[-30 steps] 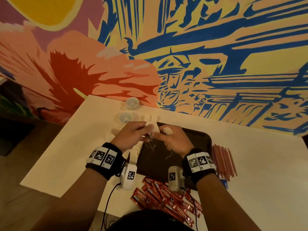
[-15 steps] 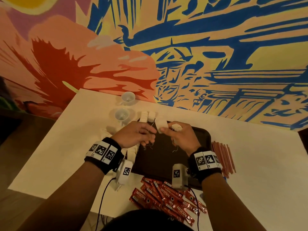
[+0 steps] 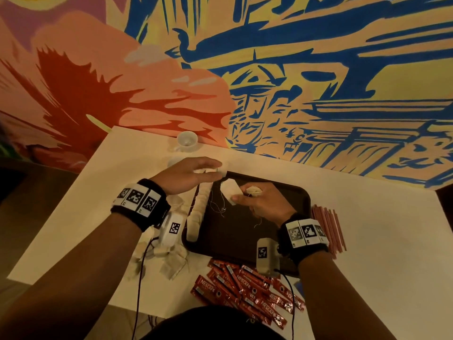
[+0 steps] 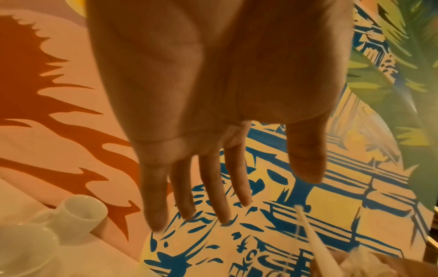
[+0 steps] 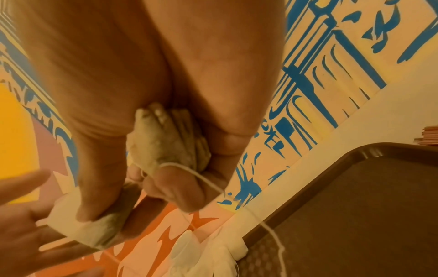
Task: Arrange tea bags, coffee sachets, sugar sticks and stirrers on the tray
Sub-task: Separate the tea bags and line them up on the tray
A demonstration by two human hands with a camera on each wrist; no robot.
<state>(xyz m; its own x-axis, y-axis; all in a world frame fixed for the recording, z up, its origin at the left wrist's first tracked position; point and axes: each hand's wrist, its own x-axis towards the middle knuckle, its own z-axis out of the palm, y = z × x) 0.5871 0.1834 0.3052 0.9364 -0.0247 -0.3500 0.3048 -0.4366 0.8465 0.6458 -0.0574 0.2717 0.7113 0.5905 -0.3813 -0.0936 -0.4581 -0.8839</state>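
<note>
Hands that were working together over one tea bag half a second ago have now parted. The left hand (image 3: 188, 174) has swung out to the far left corner of the tray (image 3: 289, 192), its fingers (image 4: 213, 189) straight and spread, holding nothing, hovering over the top of the row of tea bags (image 3: 199, 209) laid along the tray's left edge. The right hand (image 3: 262, 202) stays above the tray's middle, thumb and forefinger pinching a single tea bag (image 3: 230, 190) while the other fingers curl round a small bunch of tea bags (image 5: 166, 142) tucked in the palm; strings trail from them onto the tray. My reading is that the row is being lengthened bag by bag, with the pinched one next in line.

Much is left to do: a loose heap of tea bags (image 3: 169, 261) lies off the tray on the table (image 3: 380, 253), the red coffee sachets (image 3: 245, 290) sit scattered by the tray's near edge, and the stirrers (image 3: 328, 229) lie in a bundle to its right. Sugar sticks I cannot pick out for certain.

Behind the pale table rises a bold mural (image 3: 318, 69) in orange, blue and yellow. Two white cups (image 4: 78, 213) stand near the wall, just beyond the left hand.
</note>
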